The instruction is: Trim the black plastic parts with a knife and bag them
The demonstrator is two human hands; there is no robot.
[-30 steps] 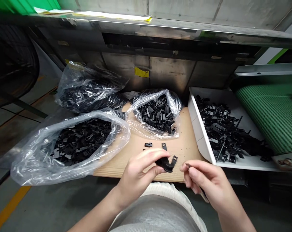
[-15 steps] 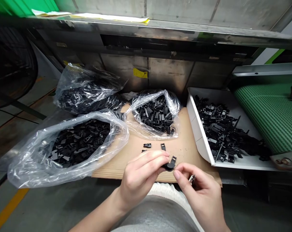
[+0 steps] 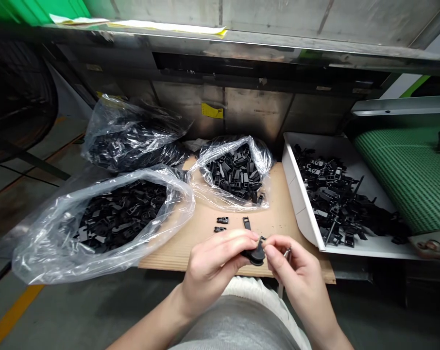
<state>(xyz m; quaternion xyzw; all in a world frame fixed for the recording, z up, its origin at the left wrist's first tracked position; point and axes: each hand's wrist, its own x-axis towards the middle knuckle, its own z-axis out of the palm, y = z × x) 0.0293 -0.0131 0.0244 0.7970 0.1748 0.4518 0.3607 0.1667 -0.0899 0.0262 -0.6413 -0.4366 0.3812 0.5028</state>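
Note:
My left hand [image 3: 216,262] is closed on a black plastic part [image 3: 257,255] with a rounded end and a slotted tab pointing up. The thumb and forefinger of my right hand [image 3: 296,272] pinch at the tab's edge. A slim metal tool [image 3: 287,252] is tucked in that hand's curled fingers; its exact kind is hidden. Just beyond the hands, on the cardboard [image 3: 274,204], lie a flat black tab piece [image 3: 246,222] and two small black clips, a farther one [image 3: 222,220] and a nearer one [image 3: 220,229].
Clear plastic bags of black parts stand at the near left [image 3: 125,214], far left [image 3: 132,136] and centre back [image 3: 236,170]. To the right, a white tray [image 3: 303,209] holds mixed black pieces beside a green conveyor belt [image 3: 405,160]. A metal frame [image 3: 242,41] crosses behind.
My right fingers have moved up from the part's rounded end to its tab. The part has tilted slightly in my left hand, and the nearer clip shows more fully.

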